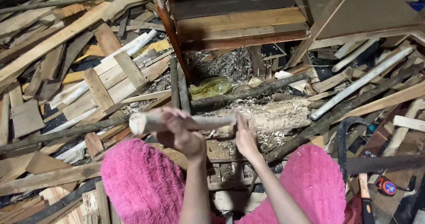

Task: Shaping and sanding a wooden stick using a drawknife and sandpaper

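We're gripping the peeled stick (177, 121) in our left hand (179, 133), fist closed around it, while our right hand (245, 137) is pressing open-palmed against its far end. Next, we judge, it needs steadying over the log (274, 115).

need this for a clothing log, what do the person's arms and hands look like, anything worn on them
Both forearms are bare, no sleeves in view. The left hand and the right hand wear no gloves, and no rings, watch or bracelet can be seen. The fluffy pink fabric below covers the knees, not the arms.
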